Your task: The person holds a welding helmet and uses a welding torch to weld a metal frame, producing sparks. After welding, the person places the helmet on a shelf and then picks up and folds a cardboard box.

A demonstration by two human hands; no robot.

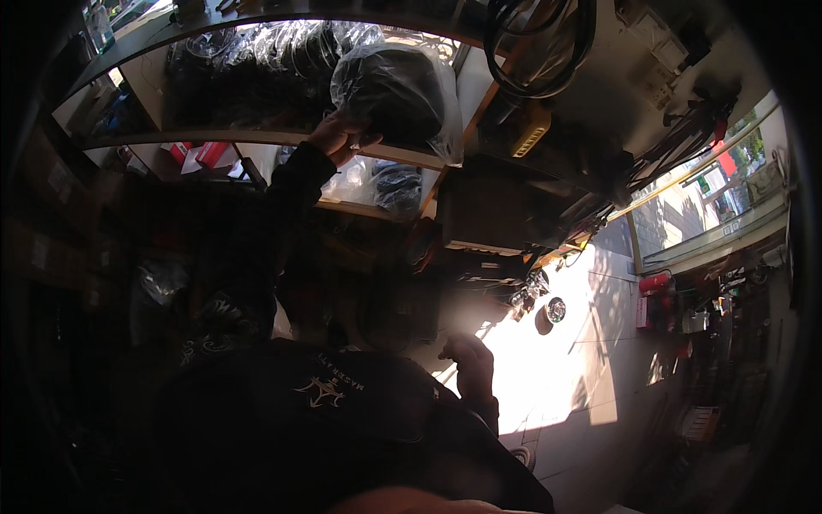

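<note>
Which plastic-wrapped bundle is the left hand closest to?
The big rounded dark bundle at the right end of the upper shelf, right by the left hand. The other wrapped bundles sit farther left or on the shelf below.

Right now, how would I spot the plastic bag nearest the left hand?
Find the long shelf across the upper left. At its right end, beside the left hand, sits a clear plastic bag, dark and rounded inside. Unlike the crumpled, glinting plastic to its left, it shows one broad, dark shape.

pale lettering (342, 374) and a gold emblem (320, 391) mark the dark top (274, 437).
</note>
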